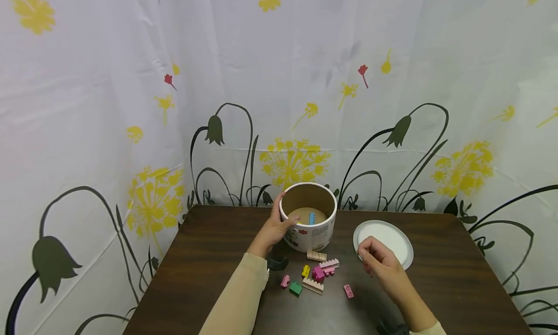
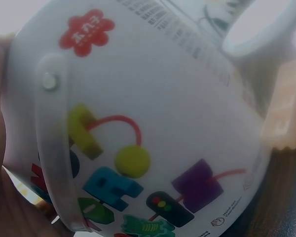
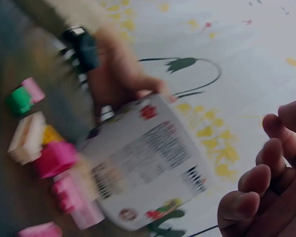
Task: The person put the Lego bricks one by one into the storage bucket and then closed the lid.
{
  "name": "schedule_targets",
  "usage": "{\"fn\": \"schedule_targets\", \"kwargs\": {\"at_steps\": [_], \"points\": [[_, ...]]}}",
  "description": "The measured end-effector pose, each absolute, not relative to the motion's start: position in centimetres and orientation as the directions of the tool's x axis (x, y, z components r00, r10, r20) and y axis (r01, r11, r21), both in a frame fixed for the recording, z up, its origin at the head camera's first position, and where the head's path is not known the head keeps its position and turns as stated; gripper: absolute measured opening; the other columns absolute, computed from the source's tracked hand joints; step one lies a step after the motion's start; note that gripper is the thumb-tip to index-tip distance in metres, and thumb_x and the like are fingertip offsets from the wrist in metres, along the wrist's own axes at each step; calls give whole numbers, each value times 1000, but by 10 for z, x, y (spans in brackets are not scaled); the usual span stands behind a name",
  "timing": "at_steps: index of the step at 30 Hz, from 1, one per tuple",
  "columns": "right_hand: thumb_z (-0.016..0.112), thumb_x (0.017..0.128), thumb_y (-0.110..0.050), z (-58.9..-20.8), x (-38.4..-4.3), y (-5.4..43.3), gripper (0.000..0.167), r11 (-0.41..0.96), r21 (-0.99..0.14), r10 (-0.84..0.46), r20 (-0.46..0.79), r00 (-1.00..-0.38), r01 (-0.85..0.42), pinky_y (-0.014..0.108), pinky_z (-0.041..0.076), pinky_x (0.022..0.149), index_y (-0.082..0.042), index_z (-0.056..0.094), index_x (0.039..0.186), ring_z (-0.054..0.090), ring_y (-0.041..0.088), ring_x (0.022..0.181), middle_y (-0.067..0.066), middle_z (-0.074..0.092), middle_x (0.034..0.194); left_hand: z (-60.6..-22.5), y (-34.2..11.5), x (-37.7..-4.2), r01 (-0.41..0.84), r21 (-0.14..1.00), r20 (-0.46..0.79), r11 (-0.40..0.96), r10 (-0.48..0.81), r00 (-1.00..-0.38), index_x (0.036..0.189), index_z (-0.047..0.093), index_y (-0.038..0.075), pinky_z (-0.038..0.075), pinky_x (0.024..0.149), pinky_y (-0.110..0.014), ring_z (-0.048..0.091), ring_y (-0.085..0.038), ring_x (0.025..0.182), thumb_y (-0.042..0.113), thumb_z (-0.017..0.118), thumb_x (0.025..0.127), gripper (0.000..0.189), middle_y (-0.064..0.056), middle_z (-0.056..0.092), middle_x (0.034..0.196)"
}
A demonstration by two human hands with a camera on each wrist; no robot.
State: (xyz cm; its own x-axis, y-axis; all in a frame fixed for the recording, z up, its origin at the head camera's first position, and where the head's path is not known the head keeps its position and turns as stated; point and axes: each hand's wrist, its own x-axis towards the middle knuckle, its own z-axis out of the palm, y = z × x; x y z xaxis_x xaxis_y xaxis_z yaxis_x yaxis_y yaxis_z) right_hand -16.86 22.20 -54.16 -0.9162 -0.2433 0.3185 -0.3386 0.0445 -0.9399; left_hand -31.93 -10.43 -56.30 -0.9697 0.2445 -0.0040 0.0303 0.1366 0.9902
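Observation:
My left hand (image 1: 273, 231) grips a white bucket (image 1: 310, 239) by the left side of its rim, thumb over the near edge. Printed toy pictures and a red flower logo cover the bucket's wall (image 2: 153, 89). Inside lies a blue toy brick (image 1: 312, 218), with a bit of yellow beside the thumb. Over the near edge of a white plate (image 1: 406, 243), my right hand (image 1: 380, 258) hovers with loosely bent fingers. In the right wrist view its thumb tip meets the index fingertip (image 3: 273, 126), and nothing shows between them.
Several toy bricks lie before the bucket: a magenta one (image 1: 318, 274), a green one (image 1: 295, 289), a yellow one (image 1: 306, 271), a cream one (image 1: 313, 286) and pink ones. A lone pink brick (image 1: 348, 291) sits nearer the right hand. Behind the brown table (image 1: 209, 257) hangs a flowered curtain (image 1: 287, 83).

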Motion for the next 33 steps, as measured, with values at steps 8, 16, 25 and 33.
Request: {"fn": "schedule_targets", "kwargs": {"at_steps": [8, 16, 25, 33], "points": [[72, 105, -11, -605, -148, 234, 28, 271, -931, -332, 146, -932, -243, 28, 53, 67, -3, 60, 129, 59, 11, 78, 17, 61, 118, -560, -103, -318, 39, 987, 3, 158, 226, -974, 170, 20, 39, 35, 125, -63, 41, -52, 153, 39, 83, 93, 100, -23, 30, 174], [85, 97, -20, -637, -141, 240, 60, 314, -924, -369, 96, -924, -221, 25, 54, 72, -9, 56, 148, 59, 9, 84, 19, 51, 139, -558, -102, -317, 55, 973, 10, 224, 194, -981, 170, 22, 38, 34, 125, -66, 41, -52, 153, 42, 83, 91, 100, -22, 29, 174], [88, 92, -17, -644, -145, 237, 53, 310, -921, -408, 95, -908, -236, 24, 56, 80, -13, 66, 139, 64, 12, 92, 15, 64, 127, -556, -109, -318, 87, 969, 29, 231, 244, -969, 172, 18, 32, 35, 126, -63, 40, -50, 154, 45, 84, 94, 103, -24, 28, 175], [88, 91, -15, -649, -147, 233, 39, 352, -903, -358, 113, -927, -246, 24, 55, 74, -18, 75, 128, 63, 6, 86, 5, 69, 114, -547, -119, -321, 73, 962, -20, 264, 337, -941, 175, 11, 36, 35, 126, -66, 36, -51, 158, 47, 85, 95, 109, -27, 26, 175]]}}
